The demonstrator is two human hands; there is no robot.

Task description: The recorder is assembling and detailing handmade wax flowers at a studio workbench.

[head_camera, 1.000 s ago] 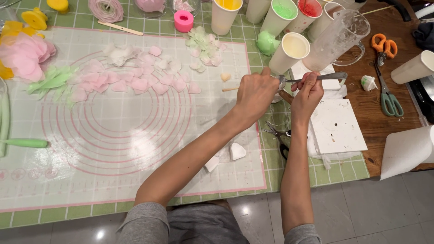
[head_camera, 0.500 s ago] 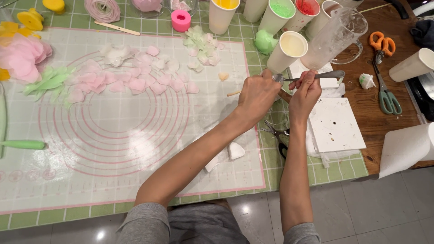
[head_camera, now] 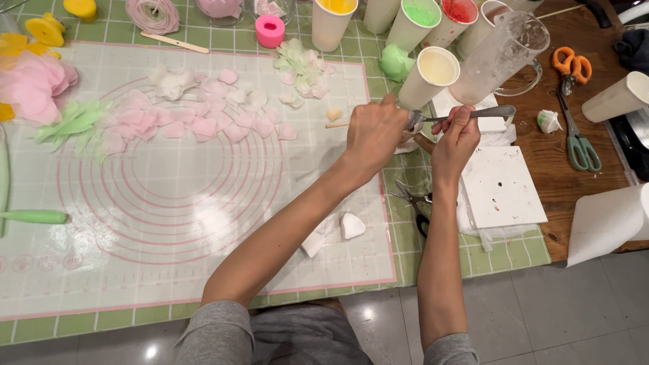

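My left hand (head_camera: 376,130) is closed near the bowl end of a metal spoon (head_camera: 473,113), its fingers pinched on something small that I cannot make out. My right hand (head_camera: 458,135) grips the spoon by its handle and holds it level above the right edge of the white silicone mat (head_camera: 169,203). Both hands hover just in front of a paper cup of cream liquid (head_camera: 428,76) and a clear plastic measuring jug (head_camera: 500,54). A small wooden stick (head_camera: 336,124) lies on the mat just left of my left hand.
Pink petals (head_camera: 203,122) and pale green-white petals (head_camera: 301,67) lie on the mat. Cups of yellow, green and red colour stand at the back. A white foam block (head_camera: 503,186), small scissors (head_camera: 414,199), orange scissors (head_camera: 571,67), green scissors (head_camera: 578,145) and a paper roll (head_camera: 608,220) sit right.
Both hands have stayed together at the spoon, shifting only slightly; the view has drifted a little.
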